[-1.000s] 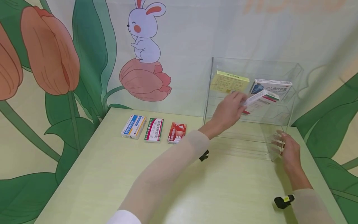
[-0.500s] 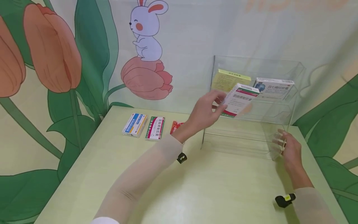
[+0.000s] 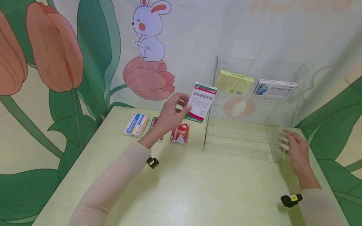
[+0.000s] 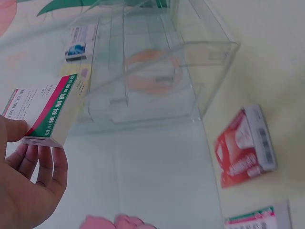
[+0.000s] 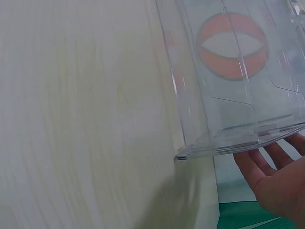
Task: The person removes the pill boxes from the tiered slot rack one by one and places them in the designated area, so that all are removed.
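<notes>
My left hand [image 3: 173, 113] pinches a white medicine box [image 3: 201, 102] with green and magenta bands, thumb on its front face. It is raised left of a clear acrylic display rack [image 3: 238, 146]. In the left wrist view the box [image 4: 52, 109] shows its banded end. My right hand [image 3: 299, 152] rests against the rack's right side; in the right wrist view its extended fingers [image 5: 250, 169] meet the clear side panel. On the rack's upper tier stand a yellow medicine box [image 3: 234, 82] and a white one with a blue picture [image 3: 275, 90].
On the table [image 3: 181, 188], left of the rack, lie a blue-and-white medicine box [image 3: 136, 125], a green-and-magenta box [image 3: 153, 121] partly hidden by my left wrist, and a red box [image 3: 180, 134]. Behind stands a backdrop [image 3: 192, 40] with a rabbit and tulips.
My left hand has drawn the white box leftward off the rack, its printed front now facing me. The right hand stays at the rack's side.
</notes>
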Demonstrator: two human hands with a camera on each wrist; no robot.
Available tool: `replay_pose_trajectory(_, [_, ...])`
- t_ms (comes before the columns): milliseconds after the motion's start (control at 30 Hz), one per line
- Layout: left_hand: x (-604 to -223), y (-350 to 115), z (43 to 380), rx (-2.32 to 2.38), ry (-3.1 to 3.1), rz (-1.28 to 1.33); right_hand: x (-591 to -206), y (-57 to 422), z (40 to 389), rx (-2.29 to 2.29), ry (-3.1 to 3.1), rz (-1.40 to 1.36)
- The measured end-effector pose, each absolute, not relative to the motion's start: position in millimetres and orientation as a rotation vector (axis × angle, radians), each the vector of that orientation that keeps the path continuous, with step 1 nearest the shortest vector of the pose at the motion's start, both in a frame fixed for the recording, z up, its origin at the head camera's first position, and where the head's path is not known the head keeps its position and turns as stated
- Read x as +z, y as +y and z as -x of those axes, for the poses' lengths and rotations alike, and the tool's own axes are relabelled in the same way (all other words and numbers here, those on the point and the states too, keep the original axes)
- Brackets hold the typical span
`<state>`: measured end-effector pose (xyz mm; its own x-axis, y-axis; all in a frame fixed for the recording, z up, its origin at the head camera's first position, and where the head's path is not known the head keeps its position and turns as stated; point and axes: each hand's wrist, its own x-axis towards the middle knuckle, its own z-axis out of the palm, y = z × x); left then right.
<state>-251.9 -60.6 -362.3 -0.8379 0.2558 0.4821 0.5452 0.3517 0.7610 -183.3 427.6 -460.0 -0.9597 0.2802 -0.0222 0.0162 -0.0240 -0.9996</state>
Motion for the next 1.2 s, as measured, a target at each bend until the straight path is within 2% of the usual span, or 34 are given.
replay_pose_trajectory(500, [-395,-176,245,-1.349,-2.680,0.265,-459,426,183,2.134,-2.032,0.337])
replay_pose_trajectory(800, [-432,-260,226,-1.249,-2.905,0.014,-457,414,188,2.161,-1.947,0.345])
replay_pose_trajectory(1200, [-464,-301,201,-1.249,-3.083,-0.075,-464,422,186,2.147,-1.904,0.350])
